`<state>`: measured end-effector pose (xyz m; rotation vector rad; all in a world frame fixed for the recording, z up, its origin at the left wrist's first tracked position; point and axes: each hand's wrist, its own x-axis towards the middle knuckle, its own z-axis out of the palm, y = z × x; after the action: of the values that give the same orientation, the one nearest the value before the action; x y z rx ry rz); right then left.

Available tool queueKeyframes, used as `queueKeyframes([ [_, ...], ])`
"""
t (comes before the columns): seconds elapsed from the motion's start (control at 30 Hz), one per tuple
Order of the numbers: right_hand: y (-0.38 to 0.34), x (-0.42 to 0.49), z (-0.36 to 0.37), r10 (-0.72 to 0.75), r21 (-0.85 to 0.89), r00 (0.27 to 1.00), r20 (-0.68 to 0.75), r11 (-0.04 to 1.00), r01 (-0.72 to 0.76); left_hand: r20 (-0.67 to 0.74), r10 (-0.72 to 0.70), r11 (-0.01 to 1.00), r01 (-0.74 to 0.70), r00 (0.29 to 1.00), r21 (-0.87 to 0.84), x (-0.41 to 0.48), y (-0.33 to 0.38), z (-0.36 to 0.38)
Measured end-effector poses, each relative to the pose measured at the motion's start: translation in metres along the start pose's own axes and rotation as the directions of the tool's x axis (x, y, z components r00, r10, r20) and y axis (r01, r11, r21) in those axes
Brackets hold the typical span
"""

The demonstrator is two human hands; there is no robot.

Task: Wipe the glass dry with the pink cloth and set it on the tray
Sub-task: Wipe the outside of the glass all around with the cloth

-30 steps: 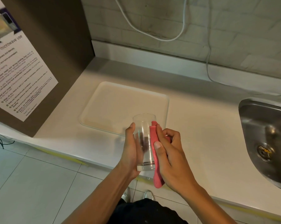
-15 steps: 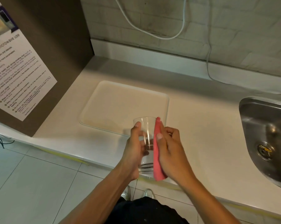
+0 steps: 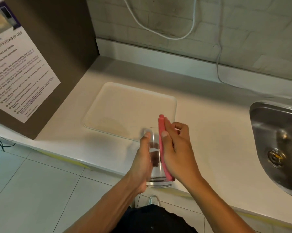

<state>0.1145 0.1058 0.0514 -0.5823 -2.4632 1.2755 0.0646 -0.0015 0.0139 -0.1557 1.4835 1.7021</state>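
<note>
A clear drinking glass (image 3: 154, 158) is held upright in the air over the counter's front edge. My left hand (image 3: 141, 163) grips its left side, thumb near the rim. My right hand (image 3: 177, 152) presses a folded pink cloth (image 3: 162, 143) flat against the glass's right side; the cloth sticks up past the rim and reaches down to the base. The cream tray (image 3: 125, 108) lies bare on the counter, just beyond and to the left of the glass.
A steel sink (image 3: 276, 140) is sunk into the white counter (image 3: 217, 132) at the right. A brown cabinet side with a microwave notice (image 3: 19, 78) stands at the left. White cables (image 3: 158, 29) hang on the tiled wall behind. Floor tiles lie below.
The pink cloth and my right hand have slid up along the glass, so the cloth now pokes above the rim. The glass stays in my left hand at about the same spot.
</note>
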Motion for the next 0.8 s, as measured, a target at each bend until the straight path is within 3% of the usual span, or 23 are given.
queueKeyframes([
  [0.1, -0.005, -0.012, 0.005, -0.167, -0.149, 0.986, -0.016, 0.975, 0.163, 0.025, -0.009, 1.0, 0.009, 1.0, -0.029, 0.003, 0.0, -0.002],
  [0.2, 0.007, -0.029, 0.002, -0.11, -0.072, 0.992, 0.057, 0.991, 0.114, 0.015, -0.034, 0.995, 0.036, 0.999, -0.088, 0.007, 0.001, -0.008],
  [0.33, 0.006, -0.006, -0.003, 0.107, 0.07, 0.989, 0.101, 0.991, -0.114, -0.015, -0.068, 0.991, 0.065, 0.998, -0.115, 0.005, -0.002, -0.003],
  [0.43, -0.002, -0.005, -0.002, 0.022, 0.042, 0.999, 0.04, 0.999, -0.023, -0.009, -0.052, 0.991, 0.05, 0.999, -0.127, 0.008, 0.005, -0.006],
  [0.53, 0.005, -0.03, -0.001, -0.063, 0.04, 0.992, 0.114, 0.997, 0.058, -0.002, -0.049, 0.991, 0.048, 0.999, -0.124, 0.012, 0.007, -0.013],
  [0.67, 0.014, -0.01, -0.008, 0.173, 0.157, 0.975, 0.14, 0.968, -0.194, 0.01, -0.111, 0.988, 0.111, 0.994, -0.11, 0.001, -0.008, -0.004],
  [0.7, 0.012, -0.006, -0.008, 0.179, 0.154, 0.976, 0.124, 0.968, -0.198, 0.009, -0.111, 0.987, 0.111, 0.994, -0.116, 0.001, -0.008, -0.003],
  [0.8, 0.007, -0.02, -0.002, 0.023, 0.072, 0.993, 0.118, 0.997, -0.031, -0.001, -0.087, 0.988, 0.086, 0.996, -0.127, 0.011, 0.0, -0.01],
])
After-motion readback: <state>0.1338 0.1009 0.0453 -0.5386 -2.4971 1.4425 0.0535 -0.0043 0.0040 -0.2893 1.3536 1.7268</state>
